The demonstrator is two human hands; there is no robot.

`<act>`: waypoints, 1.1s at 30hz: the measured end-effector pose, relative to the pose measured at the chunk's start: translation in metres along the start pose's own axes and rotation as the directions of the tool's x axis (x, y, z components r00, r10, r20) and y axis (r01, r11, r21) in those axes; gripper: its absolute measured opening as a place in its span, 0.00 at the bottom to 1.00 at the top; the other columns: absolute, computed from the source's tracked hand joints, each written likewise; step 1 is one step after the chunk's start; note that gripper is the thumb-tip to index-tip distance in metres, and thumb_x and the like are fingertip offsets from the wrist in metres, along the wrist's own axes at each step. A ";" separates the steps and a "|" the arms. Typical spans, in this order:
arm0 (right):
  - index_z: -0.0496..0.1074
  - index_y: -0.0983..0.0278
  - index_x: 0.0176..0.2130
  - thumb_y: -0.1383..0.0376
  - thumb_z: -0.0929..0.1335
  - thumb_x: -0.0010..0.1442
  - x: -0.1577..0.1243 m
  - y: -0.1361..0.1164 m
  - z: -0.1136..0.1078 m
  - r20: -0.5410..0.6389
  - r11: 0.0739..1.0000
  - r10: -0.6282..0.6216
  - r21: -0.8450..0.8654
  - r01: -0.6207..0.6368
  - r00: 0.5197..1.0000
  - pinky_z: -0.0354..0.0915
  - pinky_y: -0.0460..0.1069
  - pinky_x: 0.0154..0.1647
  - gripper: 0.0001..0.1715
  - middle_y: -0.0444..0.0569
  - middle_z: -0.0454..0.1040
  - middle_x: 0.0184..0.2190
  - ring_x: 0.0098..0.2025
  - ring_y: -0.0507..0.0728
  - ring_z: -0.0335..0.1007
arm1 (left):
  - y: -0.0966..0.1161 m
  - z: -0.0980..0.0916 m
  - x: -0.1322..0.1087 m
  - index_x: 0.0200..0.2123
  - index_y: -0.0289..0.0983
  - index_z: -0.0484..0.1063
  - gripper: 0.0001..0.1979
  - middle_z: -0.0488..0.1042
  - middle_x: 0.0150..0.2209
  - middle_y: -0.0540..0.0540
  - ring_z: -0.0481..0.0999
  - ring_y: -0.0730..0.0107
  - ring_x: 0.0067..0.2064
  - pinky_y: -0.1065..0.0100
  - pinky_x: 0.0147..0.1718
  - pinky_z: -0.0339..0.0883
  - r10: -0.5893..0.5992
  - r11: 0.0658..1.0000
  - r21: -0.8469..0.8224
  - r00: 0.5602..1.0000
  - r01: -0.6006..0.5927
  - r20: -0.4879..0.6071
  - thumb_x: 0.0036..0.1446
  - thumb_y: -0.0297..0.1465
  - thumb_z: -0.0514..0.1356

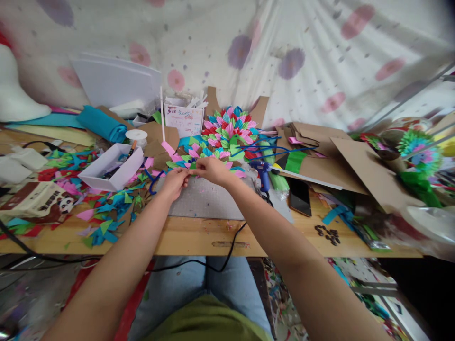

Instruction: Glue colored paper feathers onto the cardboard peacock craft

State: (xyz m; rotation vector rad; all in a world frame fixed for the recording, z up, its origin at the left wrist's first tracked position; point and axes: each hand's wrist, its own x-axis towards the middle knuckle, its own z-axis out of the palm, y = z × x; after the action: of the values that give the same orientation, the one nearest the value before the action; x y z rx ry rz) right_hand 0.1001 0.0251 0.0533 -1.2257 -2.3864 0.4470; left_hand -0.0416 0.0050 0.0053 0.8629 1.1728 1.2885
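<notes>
Both hands meet over the front edge of a colourful crepe-paper petal piece (pixel 231 128), pink, red, blue and green. My left hand (pixel 175 183) has its fingertips pinched together. My right hand (pixel 212 171) is bent over beside it, thumb and fingers closed close to the left fingertips. Whatever lies between the fingers is too small to make out. Under the hands is a grey cutting mat (pixel 209 201) with small scraps. A blue glue gun (pixel 262 174) lies just right of my right hand, and blue pipe cleaners (pixel 273 148) stretch above it.
Left of the mat stand a white open box (pixel 112 166) with tools and a panda-printed packet (pixel 37 201), amid paper scraps (pixel 106 215). On the right are a phone (pixel 300 196), dark beads (pixel 327 234) and cardboard sheets (pixel 377 170). A black cable (pixel 227 258) hangs over the table's front edge.
</notes>
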 end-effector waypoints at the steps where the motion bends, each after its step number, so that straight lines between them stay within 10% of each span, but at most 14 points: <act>1: 0.63 0.65 0.22 0.60 0.66 0.56 0.000 0.000 0.000 0.003 1.000 -0.012 0.016 0.012 1.000 0.46 0.45 0.27 0.15 0.41 0.63 0.21 0.26 0.48 0.54 | -0.001 0.000 0.000 0.19 0.34 0.65 0.05 0.60 0.16 0.55 0.57 0.83 0.16 0.77 0.14 0.45 0.004 1.000 -0.001 1.000 -0.004 0.001 0.43 0.25 0.59; 16: 0.63 0.65 0.24 0.60 0.68 0.51 -0.010 0.009 -0.007 -0.045 0.958 0.071 0.280 -0.056 0.996 0.52 0.45 0.27 0.12 0.41 0.65 0.22 0.26 0.49 0.58 | 0.000 0.001 -0.001 0.18 0.34 0.64 0.08 0.60 0.16 0.55 0.57 0.84 0.17 0.78 0.13 0.46 0.013 1.000 -0.013 1.000 -0.013 -0.001 0.39 0.27 0.63; 23: 0.60 0.63 0.26 0.62 0.65 0.55 -0.025 0.027 -0.002 -0.094 0.922 0.217 0.345 -0.172 0.972 0.53 0.45 0.27 0.10 0.40 0.65 0.20 0.24 0.49 0.61 | 0.002 -0.002 0.002 0.20 0.35 0.65 0.07 0.61 0.16 0.56 0.59 0.83 0.17 0.77 0.14 0.49 0.140 0.990 0.028 0.975 -0.137 -0.171 0.40 0.28 0.62; 33: 0.69 0.63 0.38 0.68 0.67 0.55 -0.054 0.042 0.008 0.035 0.974 0.223 -0.033 -0.222 0.974 0.52 0.45 0.28 0.08 0.42 0.69 0.25 0.26 0.50 0.61 | 0.002 -0.004 0.005 0.21 0.35 0.65 0.06 0.62 0.16 0.56 0.60 0.82 0.17 0.77 0.13 0.51 0.198 0.980 0.016 0.960 -0.199 -0.199 0.40 0.28 0.62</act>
State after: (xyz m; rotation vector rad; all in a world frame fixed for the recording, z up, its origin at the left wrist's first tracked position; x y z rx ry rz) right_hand 0.1530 0.0035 0.0154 -1.5194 -2.3024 0.5103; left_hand -0.0466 0.0094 0.0052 0.8806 1.2644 1.5703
